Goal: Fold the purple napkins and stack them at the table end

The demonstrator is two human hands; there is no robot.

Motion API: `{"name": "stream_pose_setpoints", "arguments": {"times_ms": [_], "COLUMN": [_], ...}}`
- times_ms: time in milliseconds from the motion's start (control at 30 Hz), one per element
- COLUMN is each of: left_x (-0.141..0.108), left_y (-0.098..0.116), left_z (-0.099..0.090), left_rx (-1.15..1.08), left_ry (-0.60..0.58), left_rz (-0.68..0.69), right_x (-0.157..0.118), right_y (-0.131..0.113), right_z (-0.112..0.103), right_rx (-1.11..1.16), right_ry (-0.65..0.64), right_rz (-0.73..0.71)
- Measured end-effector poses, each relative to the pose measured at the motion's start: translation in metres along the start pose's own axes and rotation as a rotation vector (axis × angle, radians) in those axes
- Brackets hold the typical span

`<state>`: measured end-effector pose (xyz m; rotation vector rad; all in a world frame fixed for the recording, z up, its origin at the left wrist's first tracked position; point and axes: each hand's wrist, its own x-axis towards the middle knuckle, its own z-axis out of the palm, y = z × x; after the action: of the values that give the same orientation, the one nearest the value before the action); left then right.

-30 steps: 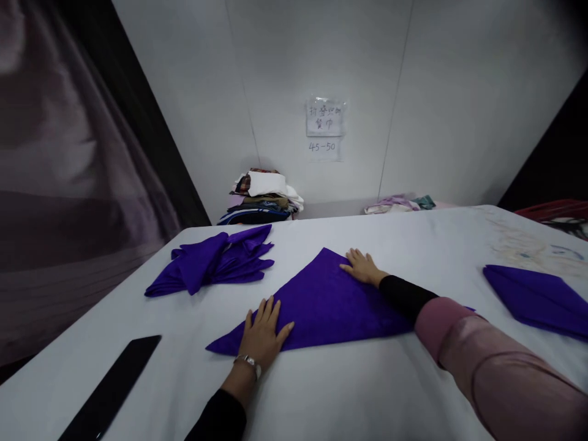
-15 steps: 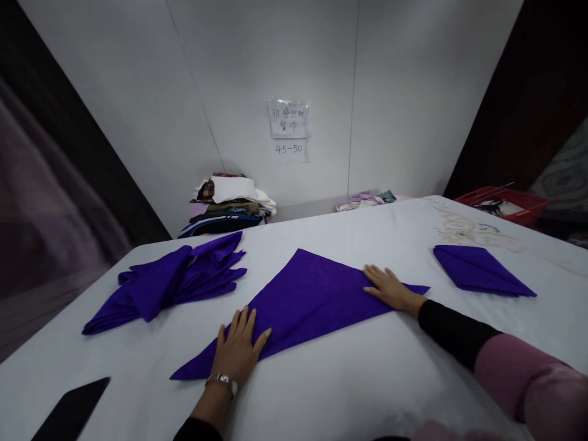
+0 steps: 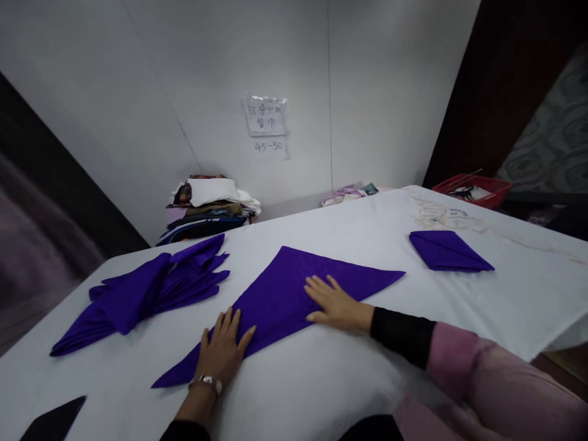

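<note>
White cloth-covered surface set against a pale grey panelled wall, with a deep-purple triangular fabric piece spread flat at its middle; all positions are given relative to this triangle, as seen by the wearer. Its apex points toward the wall, its long edge faces the wearer, and its two narrow tips extend to left and right. The left hand, with a silver-coloured wristwatch at the wrist, lies palm down on the triangle's left portion, thumb apart from the extended fingers, resting on the fabric without gripping it. The right hand lies similarly open, fingers spread, right of the triangle's centre and near its long edge; it too grips nothing. Left of the triangle is a loose, overlapping heap of purple cloths; right of it, well apart, a compact folded purple cloth. Beyond the triangle to the left stands a mixed stack of folded garments; beyond it to the far right, a red plastic basket. Nearer the wearer than the triangle, at lower left, lies a flat black object, cut off by the frame.
</note>
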<state>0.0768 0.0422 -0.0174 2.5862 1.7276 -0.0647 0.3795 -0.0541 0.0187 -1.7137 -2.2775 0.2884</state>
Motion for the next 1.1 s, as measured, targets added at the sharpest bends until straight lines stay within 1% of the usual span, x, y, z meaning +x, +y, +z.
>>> {"name": "stream_pose_setpoints", "arguments": {"times_ms": [67, 100, 167, 233, 333, 467, 567, 633, 700, 767, 800, 867, 933, 1000, 1100], "left_x": [0.003, 0.005, 0.009, 0.011, 0.011, 0.009, 0.009, 0.007, 0.004, -0.001, -0.003, -0.006, -0.009, -0.011, -0.012], "left_y": [-0.006, -0.011, -0.019, -0.024, -0.025, -0.021, -0.018, -0.014, -0.008, 0.0, 0.003, 0.009, 0.011, 0.012, 0.011], "left_z": [0.007, 0.012, 0.021, 0.028, 0.03, 0.025, 0.022, 0.018, 0.012, 0.004, 0.0, -0.006, -0.01, -0.01, -0.009], "left_rx": [-0.049, -0.074, -0.131, -0.142, -0.06, 0.028, 0.002, -0.014, -0.002, -0.003, -0.004, -0.009, -0.023, -0.038, -0.05], "left_ry": [0.001, 0.004, 0.022, 0.044, 0.074, 0.05, 0.053, 0.072, 0.063, 0.041, 0.036, 0.018, 0.008, 0.009, 0.014], "left_rz": [0.009, 0.032, 0.085, 0.116, 0.11, 0.1, 0.079, 0.082, 0.06, -0.015, -0.032, -0.04, -0.037, -0.033, -0.033], "right_x": [0.01, 0.011, 0.006, -0.008, -0.041, -0.096, -0.136, -0.153, -0.155, -0.142, -0.13, -0.1, -0.066, -0.032, 0.017], "right_y": [-0.021, -0.024, -0.017, 0.002, 0.045, 0.111, 0.151, 0.167, 0.171, 0.161, 0.15, 0.117, 0.076, 0.035, -0.017], "right_z": [0.011, 0.015, 0.02, 0.019, 0.008, -0.012, -0.027, -0.034, -0.038, -0.036, -0.034, -0.027, -0.022, -0.018, -0.009], "right_rx": [0.01, 0.008, -0.006, -0.019, -0.05, -0.14, -0.188, -0.198, -0.203, -0.21, -0.207, -0.169, -0.082, 0.02, 0.115], "right_ry": [0.015, 0.019, 0.002, -0.036, -0.054, -0.005, 0.044, 0.059, 0.076, 0.119, 0.142, 0.152, 0.085, -0.018, -0.153], "right_rz": [-0.075, -0.087, -0.062, -0.007, 0.119, 0.416, 0.595, 0.636, 0.619, 0.566, 0.518, 0.381, 0.21, 0.056, -0.137]}}
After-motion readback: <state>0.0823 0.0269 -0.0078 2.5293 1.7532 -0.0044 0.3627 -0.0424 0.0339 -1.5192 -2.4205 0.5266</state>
